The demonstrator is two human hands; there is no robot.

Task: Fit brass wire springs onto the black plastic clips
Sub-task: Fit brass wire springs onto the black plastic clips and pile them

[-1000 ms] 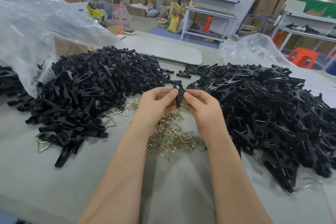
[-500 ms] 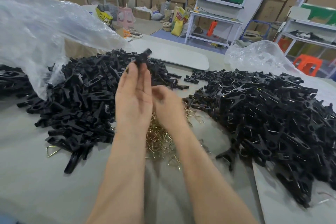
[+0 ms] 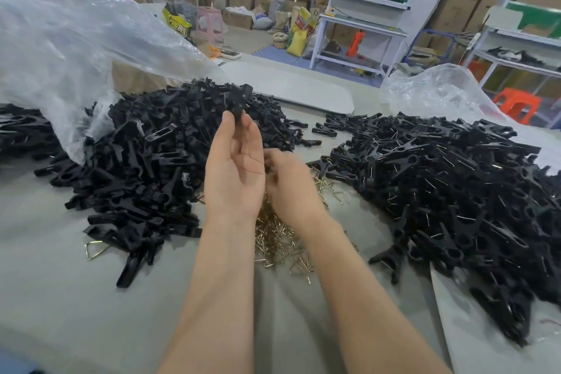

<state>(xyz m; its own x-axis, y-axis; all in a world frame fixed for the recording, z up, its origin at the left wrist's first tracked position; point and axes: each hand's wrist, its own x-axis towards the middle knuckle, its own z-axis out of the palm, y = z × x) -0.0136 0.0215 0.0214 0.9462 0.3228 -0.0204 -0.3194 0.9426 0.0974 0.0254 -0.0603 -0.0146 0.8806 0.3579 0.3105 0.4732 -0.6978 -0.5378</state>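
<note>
Clip (image 3: 239,100) of black plastic pinched at the fingertips of the left hand (image 3: 233,167), lifted above and beyond the brass spring heap (image 3: 274,240), palm turned back toward the head camera, other fingers fairly straight. Too dark and small to tell bare from sprung. Lower down, just over the far edge of the spring heap, right hand (image 3: 288,182), fingers curled inward and blurred; cannot tell whether holding anything. Left of the spring heap, pile of black clips (image 3: 136,161) spilling from under a clear plastic bag (image 3: 76,55); right of the heap, second pile (image 3: 455,185) with thin wires glinting among the black parts, probably finished pieces. Under all of it, grey table (image 3: 60,297). Reads as the fetch-a-spring step: one clip ready in the left hand, right hand down at the springs. Next move, as a guess: single out one wire triangle from the tangle without dragging neighbours along, carry it up to the clip, line the wire ends up with the seats on the plastic and press home. Calls for a steady pinch on the clip and a clean two-finger hold on the spring, given the tendency of tangled wire to lift in clumps.
</note>
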